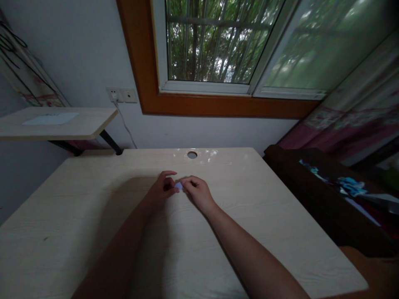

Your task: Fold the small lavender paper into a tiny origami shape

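Head view: shelf (90, 126) leftward, right hand (198, 191) partly covering a slip (178, 185) (perhaps paper).

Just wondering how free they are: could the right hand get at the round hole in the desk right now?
Probably yes: the right hand is close to the round hole, with nothing visible between them, though it seems busy pinching the small pale piece.

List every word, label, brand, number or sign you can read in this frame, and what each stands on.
No text can be read anywhere in this view.
Sheet on the raised shelf: faint dark marks near its far edge, too small and blurred to read.
Small pale piece between the left hand and right hand: no lettering can be made out.
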`<state>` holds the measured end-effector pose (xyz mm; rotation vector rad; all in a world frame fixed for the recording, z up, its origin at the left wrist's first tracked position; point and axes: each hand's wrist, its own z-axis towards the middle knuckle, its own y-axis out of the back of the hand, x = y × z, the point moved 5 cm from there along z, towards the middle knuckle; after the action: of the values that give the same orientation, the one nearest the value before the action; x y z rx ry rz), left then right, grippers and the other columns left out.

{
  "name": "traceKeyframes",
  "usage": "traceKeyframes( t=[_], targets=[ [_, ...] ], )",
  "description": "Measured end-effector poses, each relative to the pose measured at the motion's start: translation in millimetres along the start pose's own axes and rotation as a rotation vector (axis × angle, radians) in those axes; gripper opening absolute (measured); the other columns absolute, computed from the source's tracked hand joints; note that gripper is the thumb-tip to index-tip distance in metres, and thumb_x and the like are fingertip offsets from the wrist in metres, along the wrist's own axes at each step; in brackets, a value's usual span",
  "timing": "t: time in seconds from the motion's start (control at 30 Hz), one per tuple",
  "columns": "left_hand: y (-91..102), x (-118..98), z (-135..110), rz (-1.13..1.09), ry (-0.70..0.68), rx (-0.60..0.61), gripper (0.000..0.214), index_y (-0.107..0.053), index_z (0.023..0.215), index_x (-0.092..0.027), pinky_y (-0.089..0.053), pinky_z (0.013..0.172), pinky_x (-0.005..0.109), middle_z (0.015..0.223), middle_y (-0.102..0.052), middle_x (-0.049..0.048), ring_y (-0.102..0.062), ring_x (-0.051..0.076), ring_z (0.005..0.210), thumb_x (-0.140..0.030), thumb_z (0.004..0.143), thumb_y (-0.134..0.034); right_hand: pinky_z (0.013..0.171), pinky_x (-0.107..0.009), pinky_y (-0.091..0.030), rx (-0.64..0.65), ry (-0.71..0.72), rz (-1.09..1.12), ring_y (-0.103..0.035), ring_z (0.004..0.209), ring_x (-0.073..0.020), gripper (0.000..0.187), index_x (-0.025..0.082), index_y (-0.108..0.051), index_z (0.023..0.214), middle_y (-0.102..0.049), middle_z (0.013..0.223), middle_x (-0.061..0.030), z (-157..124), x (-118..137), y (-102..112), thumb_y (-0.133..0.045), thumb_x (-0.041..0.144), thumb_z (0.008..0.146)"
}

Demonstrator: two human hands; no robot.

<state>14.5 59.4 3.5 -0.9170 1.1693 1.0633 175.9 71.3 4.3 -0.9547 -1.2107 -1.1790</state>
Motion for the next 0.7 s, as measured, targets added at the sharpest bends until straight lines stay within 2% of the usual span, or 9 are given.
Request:
traceKeyframes(
  t=[0.17,0.4,0.57,0.7],
  targets=[
    [1.9,2.5,1.1,-0.002,-0.011,0.015,0.053,-0.048,0.122,-0.022,-0.039,0.063,0.023,0.07,-0.051,-0.0068,-0.054,0.01,0.065,-0.026,0.077,-0.076,0.057,-0.026,-0.04,0.007,0.029,-0.012,-0.05,0.057,-0.0139,0.021,0.019,-0.072,0.078,-0.059,0.06,0.0012,-0.9,3.4,-0.5,-0.062,0.037,0.084],
    [0.6,-0.4,1.3,-0.015,0.009,0.024,0.05,-0.049,0.118,-0.021,-0.043,0.067,0.025,0.07,-0.053,-0.0066,-0.058,0.011,0.067,-0.027,0.077,-0.077,0.054,-0.025,-0.038,-0.007,0.024,-0.004,-0.05,0.054,-0.0132,0.03,0.019,-0.068,0.07,-0.057,0.058,0.0014,-1.7,5.1,-0.8,-0.059,0.041,0.088],
    [1.9,-0.9,1.6,-0.017,0.005,-0.014,0.049,-0.049,0.117,-0.021,-0.043,0.067,0.025,0.069,-0.057,-0.0059,-0.06,0.013,0.069,-0.027,0.077,-0.077,0.054,-0.025,-0.04,-0.051,-0.005,0.027,-0.05,0.053,-0.0128,0.03,0.019,-0.069,0.078,-0.063,0.066,-0.0005,-1.7,3.3,2.4,-0.059,0.044,0.089],
    [4.1,-1.3,2.0,-0.002,-0.013,-0.042,0.051,-0.047,0.118,-0.021,-0.042,0.066,0.025,0.069,-0.058,-0.0061,-0.059,0.012,0.067,-0.026,0.078,-0.076,0.055,-0.025,-0.04,-0.074,0.013,0.015,-0.05,0.054,-0.0128,0.033,0.019,-0.068,0.076,-0.062,0.065,-0.0003,-1.0,3.1,4.3,-0.059,0.047,0.089]
  ],
)
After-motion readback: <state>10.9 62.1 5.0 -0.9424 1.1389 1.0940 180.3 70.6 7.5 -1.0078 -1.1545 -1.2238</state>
